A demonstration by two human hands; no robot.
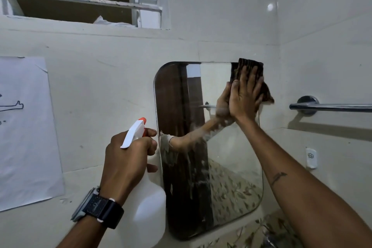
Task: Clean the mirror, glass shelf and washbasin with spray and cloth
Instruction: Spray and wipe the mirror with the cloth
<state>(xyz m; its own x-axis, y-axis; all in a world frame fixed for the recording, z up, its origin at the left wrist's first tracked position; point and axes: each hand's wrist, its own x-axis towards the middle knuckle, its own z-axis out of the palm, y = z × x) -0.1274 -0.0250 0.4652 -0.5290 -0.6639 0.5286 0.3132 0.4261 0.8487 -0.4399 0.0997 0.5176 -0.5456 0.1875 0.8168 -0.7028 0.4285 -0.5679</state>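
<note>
The mirror was the surface being cleaned; neither glass shelf nor washbasin showed. At the mirror's upper right corner, right of centre in the frame, the right hand lay flat, fingers together and extended, pressing a dark brown cloth against the glass. Wet streaks and foam clung to the left and middle of the pane, so the next move probably called for drawing the cloth leftward and down through them. At lower centre, the left hand had its fingers wrapped tight round the neck of a white spray bottle. The bottle stood upright, long axis vertical, its orange-tipped nozzle aimed up and right toward the mirror.
</note>
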